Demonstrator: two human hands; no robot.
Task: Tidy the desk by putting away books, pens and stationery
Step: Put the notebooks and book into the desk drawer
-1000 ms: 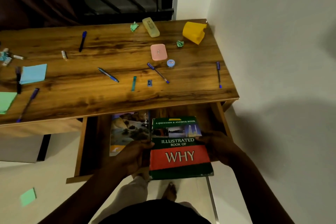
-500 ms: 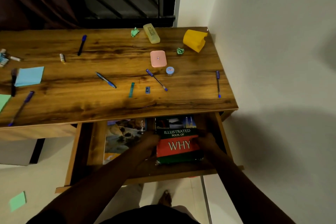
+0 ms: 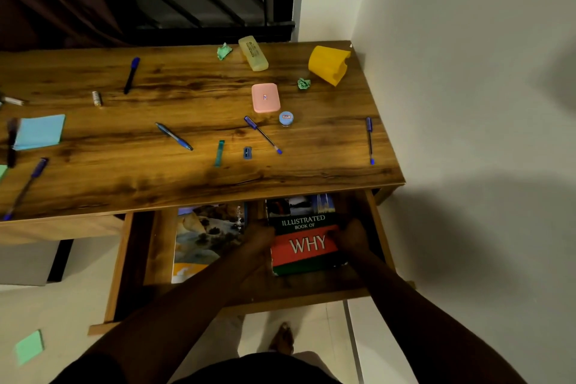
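we hold the book [image 3: 307, 237] flat in the drawer's [image 3: 311, 296] 3 o'clock half, left hand [image 3: 260, 235] and right hand [image 3: 353, 235] clamped on its 9 and 3 o'clock edges, judging it stiff, fairly heavy, best gripped there.

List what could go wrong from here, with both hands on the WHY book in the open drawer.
1. The right hand grips the WHY book close to the right wall of the drawer; fingers could get pinched there.
2. The left hand sits between it and the landscape-cover book, which may get scuffed.
3. The blue pen lies near the right edge of the desk; a hard drawer shove might roll it off.
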